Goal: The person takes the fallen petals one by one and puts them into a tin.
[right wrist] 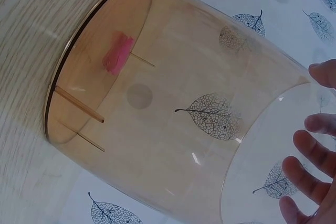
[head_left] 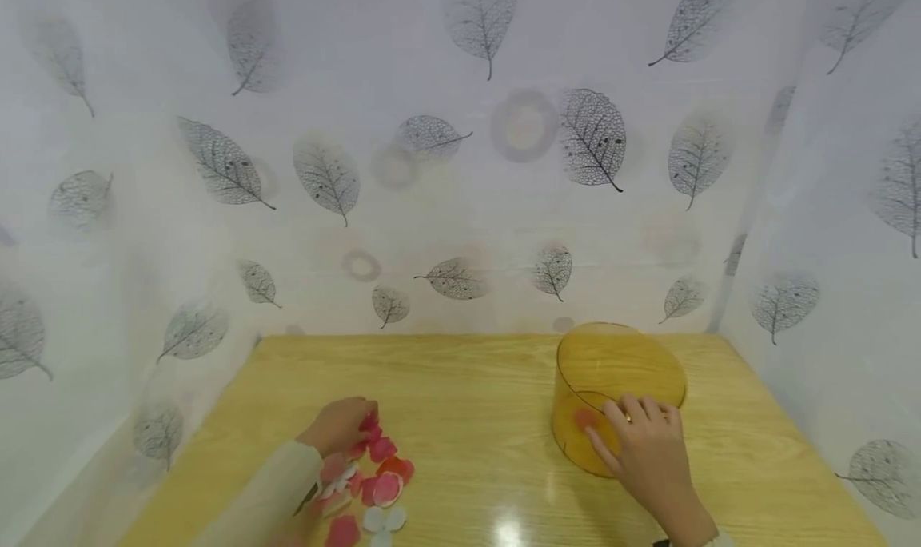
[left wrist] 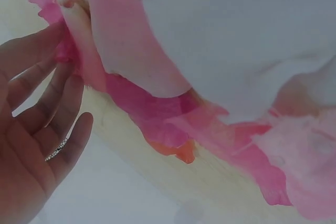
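Note:
My left hand [head_left: 344,424] is at the left of the table, over a heap of loose flower petals [head_left: 388,487] in pinks, red and white. Its fingertips pinch a bright pink petal [left wrist: 65,50] at the edge of the heap. My right hand [head_left: 651,451] is at the near side of an amber see-through container [head_left: 576,379]. In the right wrist view its fingers [right wrist: 310,148] are spread and loosely bent by the container's open rim, holding nothing. One pink petal [right wrist: 118,53] lies on the container's bottom.
The wooden table [head_left: 460,387] carries the petals at left and the container at right. White sheets [head_left: 460,235] printed with dark leaf skeletons stand along its back and both sides. A white flower-shaped piece [head_left: 384,521] lies at the heap's near edge.

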Motion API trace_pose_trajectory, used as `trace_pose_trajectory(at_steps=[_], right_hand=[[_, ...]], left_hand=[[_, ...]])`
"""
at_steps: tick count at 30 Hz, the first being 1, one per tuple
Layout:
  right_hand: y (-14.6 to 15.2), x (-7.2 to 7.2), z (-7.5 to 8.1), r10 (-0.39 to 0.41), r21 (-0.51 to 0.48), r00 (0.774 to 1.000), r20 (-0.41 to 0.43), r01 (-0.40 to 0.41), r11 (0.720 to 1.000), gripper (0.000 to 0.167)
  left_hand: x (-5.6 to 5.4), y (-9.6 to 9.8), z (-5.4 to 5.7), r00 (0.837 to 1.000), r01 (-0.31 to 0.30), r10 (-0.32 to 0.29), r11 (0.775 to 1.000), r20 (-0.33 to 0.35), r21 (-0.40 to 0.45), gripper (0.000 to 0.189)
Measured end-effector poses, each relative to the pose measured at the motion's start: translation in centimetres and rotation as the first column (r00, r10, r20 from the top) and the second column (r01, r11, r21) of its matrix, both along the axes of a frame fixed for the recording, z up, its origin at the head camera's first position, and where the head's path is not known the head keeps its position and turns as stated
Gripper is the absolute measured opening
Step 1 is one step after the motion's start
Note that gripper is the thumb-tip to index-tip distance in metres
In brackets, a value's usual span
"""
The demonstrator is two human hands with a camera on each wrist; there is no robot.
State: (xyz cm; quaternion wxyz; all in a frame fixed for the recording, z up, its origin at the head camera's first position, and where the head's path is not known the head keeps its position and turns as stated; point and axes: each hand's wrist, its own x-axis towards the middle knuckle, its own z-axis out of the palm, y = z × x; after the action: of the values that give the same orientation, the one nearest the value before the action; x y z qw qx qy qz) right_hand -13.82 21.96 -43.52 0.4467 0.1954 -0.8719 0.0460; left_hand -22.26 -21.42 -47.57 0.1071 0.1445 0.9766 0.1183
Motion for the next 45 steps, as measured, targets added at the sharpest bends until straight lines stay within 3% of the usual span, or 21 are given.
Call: trace_pose_trajectory(at_steps=[10,19,23,27,30,37,45], right_hand=[[0.0,0.0,-0.1,0.003,-0.004,1.000,-0.007,-0.003,1.000,0.058],[0.2,0.1,-0.1,-0.010,0.005,1.000,0.000,0.010,1.000,0.058],[0.2,0.2,-0.1,-0.013,0.007,1.000,0.002,0.013,1.000,0.059],[0.3,0.1,0.0,-0.006,0.014,1.000,-0.001,0.006,1.000,0.059],[0.2,0.0,0.0,0.003,0.025,1.000,0.002,-0.003,1.000,0.060],[0.2,-0.1,0.0,0.013,0.053,1.000,0.004,-0.014,0.998,0.060],[0.4,-0.1,-0.1,-0.004,0.056,1.000,0.014,0.003,0.998,0.062]], left_hand=[[0.2,0.3,0.5,0.999,0.018,-0.017,0.999,-0.030,0.036,0.018],[-0.6,2.9,3.6,0.987,0.101,-0.099,0.995,-0.130,0.012,0.017],[-1.2,5.1,5.8,0.957,0.195,-0.187,0.981,-0.223,0.013,0.015],[-1.7,7.8,7.7,0.896,0.310,-0.296,0.951,-0.331,-0.012,0.016],[-1.9,9.9,8.4,0.854,0.368,-0.355,0.929,-0.380,-0.041,0.015],[-2.1,14.1,9.8,0.817,0.418,-0.402,0.907,-0.413,-0.057,0.011],[-2.8,19.7,12.9,0.777,0.469,-0.443,0.881,-0.447,-0.058,0.011]])
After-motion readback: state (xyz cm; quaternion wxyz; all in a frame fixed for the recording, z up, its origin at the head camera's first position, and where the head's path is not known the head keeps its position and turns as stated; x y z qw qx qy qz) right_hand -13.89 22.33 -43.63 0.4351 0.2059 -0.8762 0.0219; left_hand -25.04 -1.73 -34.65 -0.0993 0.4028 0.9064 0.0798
